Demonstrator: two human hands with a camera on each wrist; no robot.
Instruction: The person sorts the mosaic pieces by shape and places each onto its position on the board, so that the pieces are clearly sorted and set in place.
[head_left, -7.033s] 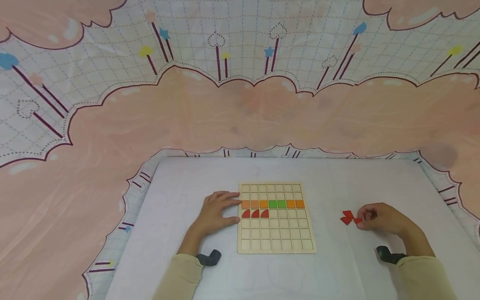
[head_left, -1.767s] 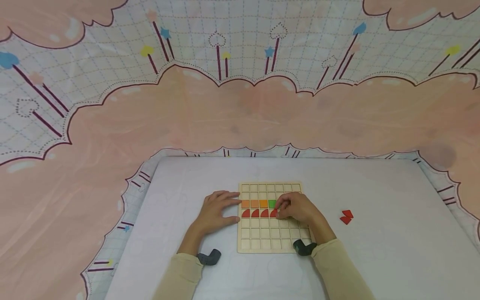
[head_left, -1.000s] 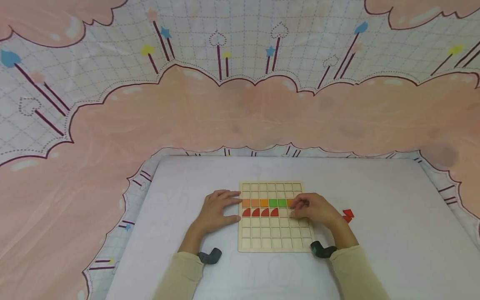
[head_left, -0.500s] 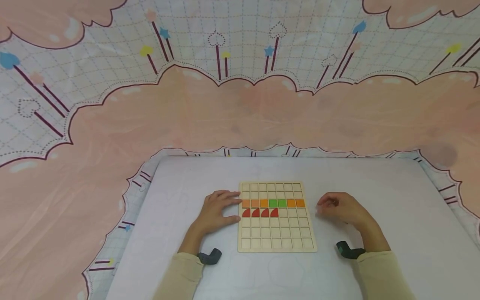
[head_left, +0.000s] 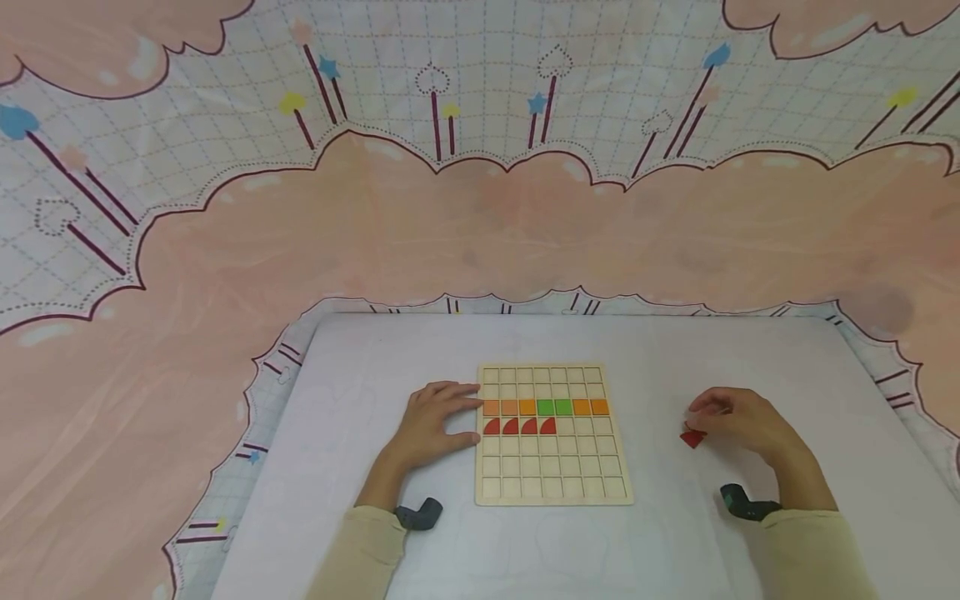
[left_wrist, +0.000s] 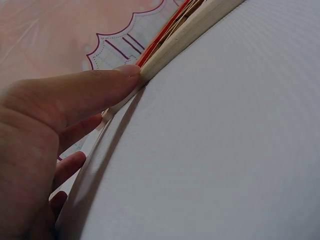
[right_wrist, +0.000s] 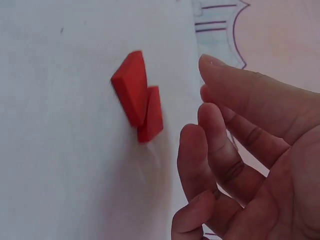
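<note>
A pale wooden grid board (head_left: pixel 553 487) lies on the table. One row holds orange squares (head_left: pixel 509 407) and green squares (head_left: pixel 546 407); the row nearer me starts at the left with several red quarter-circle pieces (head_left: pixel 529 427). My left hand (head_left: pixel 423 425) rests against the board's left edge, fingers extended, the thumb (left_wrist: pixel 107 90) touching the wooden side. To the right of the board, my right hand (head_left: pixel 738 421) hovers over two loose red pieces, loosely bent and holding nothing. In the right wrist view one red piece (right_wrist: pixel 131 87) leans against the other (right_wrist: pixel 154 117), both apart from the fingertips.
The white table (head_left: pixel 390 342) surrounds the board. A peach patterned cloth (head_left: pixel 480 225) hangs behind it and along the sides. A dark wrist camera (head_left: pixel 420 515) sits at the left wrist, another dark camera (head_left: pixel 746 503) at the right.
Over these seconds my right hand set a fourth red quarter-circle piece into the row, let go and moved right, back to the loose red pieces. My left hand stayed at the board's edge.
</note>
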